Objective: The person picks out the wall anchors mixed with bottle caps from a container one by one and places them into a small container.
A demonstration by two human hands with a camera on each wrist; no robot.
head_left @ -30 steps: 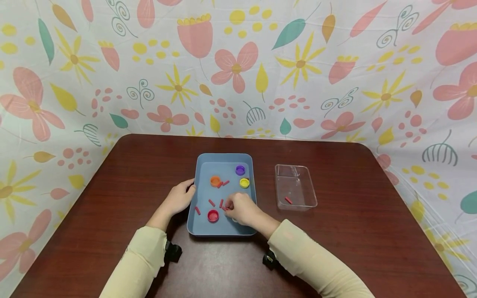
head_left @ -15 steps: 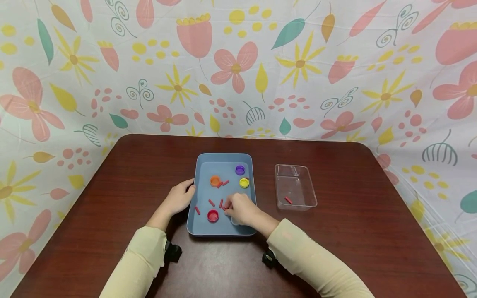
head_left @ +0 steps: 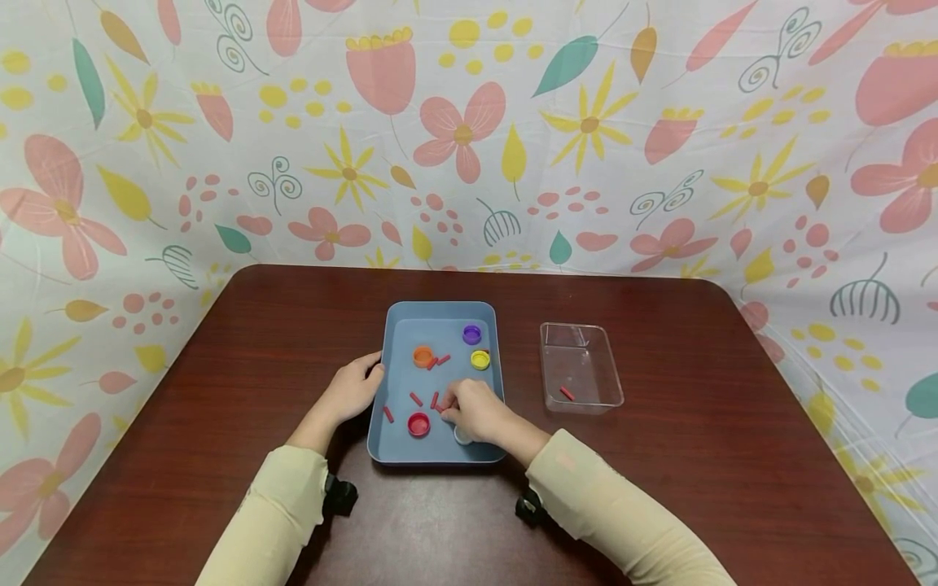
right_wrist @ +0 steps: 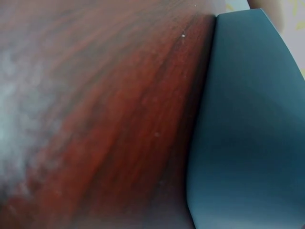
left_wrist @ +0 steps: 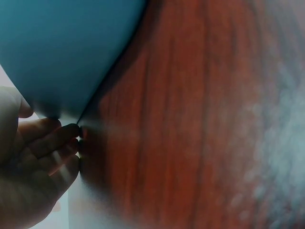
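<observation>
A blue-grey tray lies on the table, with several short red sticks scattered in it. My left hand touches the tray's left side with relaxed fingers; the left wrist view shows its fingertips at the tray wall. Inside the tray, my right hand is low over the right front part, its thumb and bent fingers pinching a short red stick. Just left of it sits a small round red cup. A small white round piece shows partly under this hand. The right wrist view misses the hand.
Farther back in the tray are small round orange, purple and yellow cups. A clear plastic box stands right of the tray, one red stick inside. Behind the brown table hangs a flowered cloth.
Both hands stay almost where they were. The right hand shifts only very slightly, and more of the white round piece shows beneath it than a second ago.
</observation>
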